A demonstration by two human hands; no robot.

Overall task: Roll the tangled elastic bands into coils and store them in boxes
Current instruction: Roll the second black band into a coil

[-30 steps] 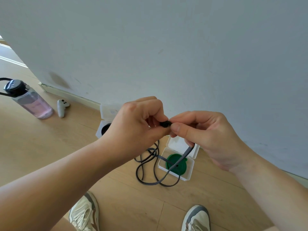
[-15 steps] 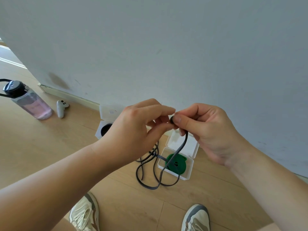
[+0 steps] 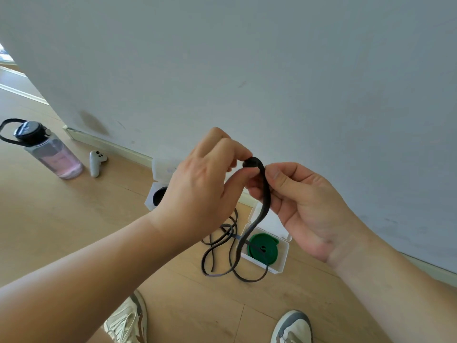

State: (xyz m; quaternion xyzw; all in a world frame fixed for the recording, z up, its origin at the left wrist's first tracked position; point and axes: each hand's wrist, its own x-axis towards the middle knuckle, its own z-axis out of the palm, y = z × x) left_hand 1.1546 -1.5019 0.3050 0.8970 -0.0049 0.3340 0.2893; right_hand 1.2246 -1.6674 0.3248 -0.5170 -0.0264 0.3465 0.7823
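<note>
Above the wooden floor [image 3: 74,231], the left hand [image 3: 197,194] and right hand [image 3: 309,206] both clamp curled fingers on a black elastic band [image 3: 266,199] at its rolled end. Its tail hangs into floor loops beside an open white box [image 3: 282,258] holding a green coil [image 3: 263,248], near the wall.

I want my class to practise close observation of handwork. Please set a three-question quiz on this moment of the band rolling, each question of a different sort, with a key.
1. True or false: the green coil lies in an open white box.
2. What stands left of the controller? A) a water bottle B) a mug C) a lamp
3. Fill in: the left hand and right hand both pinch the dark band, whose loose length trails down to the ____.
Key: 1 true; 2 A; 3 floor.
</note>
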